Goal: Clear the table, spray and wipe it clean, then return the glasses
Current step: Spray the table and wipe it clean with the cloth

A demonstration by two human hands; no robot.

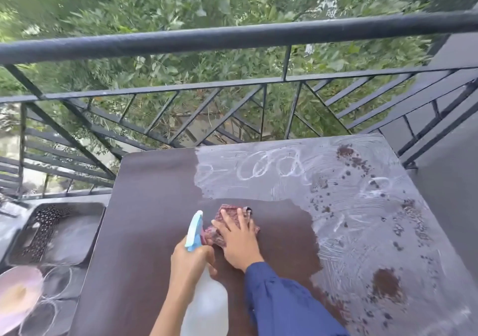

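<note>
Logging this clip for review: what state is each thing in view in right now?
Dark brown table top: left part wiped, right part filmed with white residue.
Reddish patterned cloth: crumpled, flat under right hand.
Clear spray bottle with light blue nozzle: upright, gripped by left hand.

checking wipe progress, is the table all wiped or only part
Only part. The table is dark and clean left of the cloth; its right side keeps white soapy swirls and brown spots.
</note>
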